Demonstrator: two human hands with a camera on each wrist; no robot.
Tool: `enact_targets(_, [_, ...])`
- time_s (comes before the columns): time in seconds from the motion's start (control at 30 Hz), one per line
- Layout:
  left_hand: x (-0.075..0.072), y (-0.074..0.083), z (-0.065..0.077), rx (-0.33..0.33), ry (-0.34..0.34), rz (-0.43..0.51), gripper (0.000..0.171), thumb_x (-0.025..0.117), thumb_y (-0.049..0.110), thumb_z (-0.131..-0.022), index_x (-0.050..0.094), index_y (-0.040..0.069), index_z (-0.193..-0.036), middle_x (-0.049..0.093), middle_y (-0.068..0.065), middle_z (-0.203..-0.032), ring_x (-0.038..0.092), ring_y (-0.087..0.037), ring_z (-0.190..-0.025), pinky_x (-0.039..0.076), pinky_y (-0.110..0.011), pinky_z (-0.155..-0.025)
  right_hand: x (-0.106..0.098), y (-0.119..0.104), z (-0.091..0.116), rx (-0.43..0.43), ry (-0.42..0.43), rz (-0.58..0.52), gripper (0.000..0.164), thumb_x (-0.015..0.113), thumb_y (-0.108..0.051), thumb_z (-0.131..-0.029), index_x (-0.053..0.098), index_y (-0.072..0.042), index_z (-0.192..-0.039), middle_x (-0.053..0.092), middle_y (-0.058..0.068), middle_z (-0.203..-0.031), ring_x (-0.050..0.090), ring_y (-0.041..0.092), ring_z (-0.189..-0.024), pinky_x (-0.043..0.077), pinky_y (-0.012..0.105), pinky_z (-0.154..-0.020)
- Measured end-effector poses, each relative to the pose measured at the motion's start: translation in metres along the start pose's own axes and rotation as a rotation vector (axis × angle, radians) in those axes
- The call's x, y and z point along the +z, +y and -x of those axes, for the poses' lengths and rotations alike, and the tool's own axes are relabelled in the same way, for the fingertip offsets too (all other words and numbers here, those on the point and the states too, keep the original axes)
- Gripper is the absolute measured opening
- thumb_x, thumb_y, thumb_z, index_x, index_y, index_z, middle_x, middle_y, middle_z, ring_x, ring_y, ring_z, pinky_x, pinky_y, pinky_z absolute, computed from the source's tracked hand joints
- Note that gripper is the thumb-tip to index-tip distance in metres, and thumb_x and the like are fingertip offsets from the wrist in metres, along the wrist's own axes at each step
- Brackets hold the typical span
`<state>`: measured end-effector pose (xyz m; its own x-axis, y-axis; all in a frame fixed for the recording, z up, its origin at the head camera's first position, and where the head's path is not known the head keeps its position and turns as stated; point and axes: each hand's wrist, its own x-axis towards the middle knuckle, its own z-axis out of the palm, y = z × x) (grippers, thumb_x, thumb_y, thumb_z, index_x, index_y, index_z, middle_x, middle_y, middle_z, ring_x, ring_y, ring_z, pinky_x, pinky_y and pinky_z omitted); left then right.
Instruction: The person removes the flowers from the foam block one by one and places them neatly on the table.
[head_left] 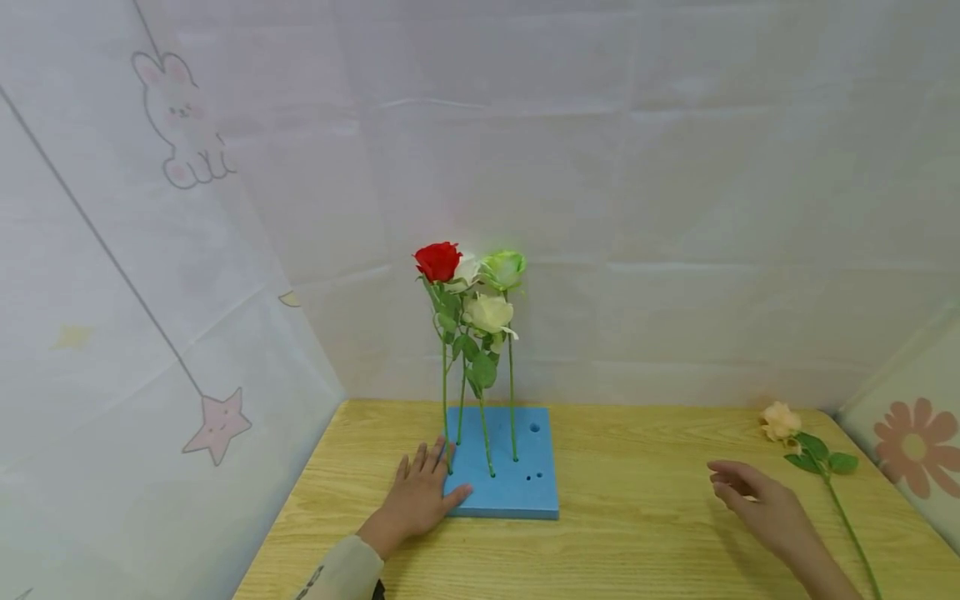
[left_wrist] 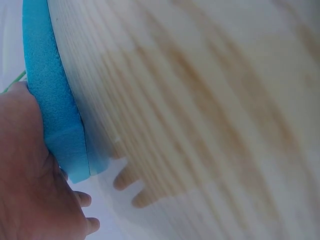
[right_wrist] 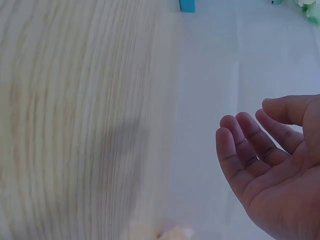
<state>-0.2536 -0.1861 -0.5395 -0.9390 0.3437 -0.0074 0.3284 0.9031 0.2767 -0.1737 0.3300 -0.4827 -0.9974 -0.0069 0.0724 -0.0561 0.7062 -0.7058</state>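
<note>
A blue foam block (head_left: 517,496) lies on the table, with several artificial roses standing in its holes: a red rose (head_left: 437,262), a white rose (head_left: 466,272), a green-tinged rose (head_left: 504,270) and a cream rose (head_left: 489,313). My left hand (head_left: 420,497) rests on the block's left edge, fingers spread and straight; the left wrist view shows it against the block's side (left_wrist: 57,100). Over the table at the right hovers my right hand (head_left: 765,504), its fingers loosely bent, nothing between them. Nearest to it lies a peach artificial flower (head_left: 781,422) with leaves and a long green stem.
The wood-grain table (head_left: 630,533) ends at a pale hanging cloth (head_left: 675,208) behind and on both sides. Unfilled holes (head_left: 535,427) show in the block's right part. Cartoon prints, including a pink star (head_left: 217,425), mark the left cloth.
</note>
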Motion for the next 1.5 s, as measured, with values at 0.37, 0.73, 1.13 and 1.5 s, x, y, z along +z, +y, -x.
enact_targets(0.37, [0.006, -0.003, -0.002, 0.012, 0.013, -0.004, 0.089, 0.033, 0.073, -0.099, 0.025, 0.01, -0.162, 0.012, -0.014, -0.169, 0.013, -0.047, -0.153, 0.011, -0.071, -0.116, 0.019, -0.02, -0.008, -0.071, 0.012, -0.051, 0.039, 0.063, -0.031, -0.102, 0.064, -0.011, -0.135, 0.072, 0.007, -0.116, 0.066, 0.003, -0.092, 0.055, 0.023, -0.071])
enact_targets(0.73, [0.006, -0.004, -0.002, 0.02, 0.023, -0.004, 0.089, 0.034, 0.072, -0.099, 0.025, 0.01, -0.162, 0.013, -0.015, -0.169, 0.013, -0.049, -0.152, 0.011, -0.072, -0.116, 0.031, -0.04, -0.015, -0.09, -0.017, -0.113, 0.039, 0.064, -0.032, -0.102, 0.063, -0.011, -0.135, 0.071, 0.004, -0.115, 0.068, 0.016, -0.096, 0.056, 0.025, -0.072])
enact_targets(1.13, [0.007, -0.004, -0.002, 0.007, 0.015, -0.023, 0.091, 0.031, 0.075, -0.098, 0.024, 0.011, -0.163, 0.011, -0.012, -0.17, 0.013, -0.047, -0.153, 0.012, -0.07, -0.117, 0.045, -0.058, -0.022, -0.146, -0.001, -0.126, 0.035, 0.066, -0.024, -0.1, 0.065, -0.011, -0.133, 0.072, 0.0, -0.113, 0.066, 0.007, -0.096, 0.055, 0.022, -0.077])
enact_targets(1.5, [0.007, -0.004, -0.002, 0.012, 0.019, -0.016, 0.09, 0.033, 0.073, -0.099, 0.027, 0.008, -0.161, 0.011, -0.013, -0.17, 0.013, -0.048, -0.152, 0.01, -0.071, -0.116, 0.057, -0.067, -0.029, -0.164, 0.008, -0.145, 0.035, 0.067, -0.028, -0.1, 0.065, -0.015, -0.133, 0.071, -0.002, -0.113, 0.066, 0.007, -0.097, 0.055, 0.023, -0.079])
